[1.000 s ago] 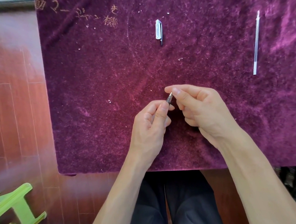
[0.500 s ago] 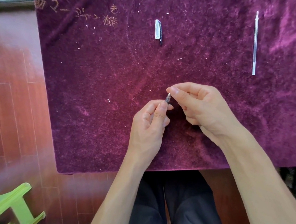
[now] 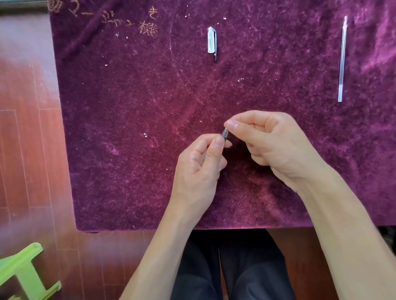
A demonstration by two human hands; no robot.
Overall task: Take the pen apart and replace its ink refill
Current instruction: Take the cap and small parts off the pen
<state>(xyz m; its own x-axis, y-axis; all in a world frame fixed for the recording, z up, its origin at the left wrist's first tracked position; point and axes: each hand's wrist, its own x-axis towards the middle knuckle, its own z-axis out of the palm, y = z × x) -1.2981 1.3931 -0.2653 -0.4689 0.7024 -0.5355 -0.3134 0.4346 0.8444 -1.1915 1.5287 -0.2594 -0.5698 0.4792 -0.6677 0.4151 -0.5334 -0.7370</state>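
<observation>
Over the near middle of the purple velvet cloth (image 3: 140, 112) both hands meet on the pen. My left hand (image 3: 201, 169) is closed around the pen body, which is almost wholly hidden in the fist. Only the pen's dark tip section (image 3: 224, 133) shows between the hands. My right hand (image 3: 273, 142) pinches that tip with thumb and forefinger. The clear pen cap (image 3: 211, 41) with its dark clip lies far back in the middle. A thin clear ink refill (image 3: 342, 59) lies alone at the far right, pointing away from me.
The cloth's front edge (image 3: 199, 227) runs just behind my wrists, with my dark-trousered legs below it. A green plastic stool (image 3: 14, 286) stands on the red wooden floor at lower left. Gold characters (image 3: 116, 19) mark the cloth's far left corner.
My right thumb and forefinger have shifted slightly on the pen tip, and the hands sit a touch further apart. The cap and the refill have not moved.
</observation>
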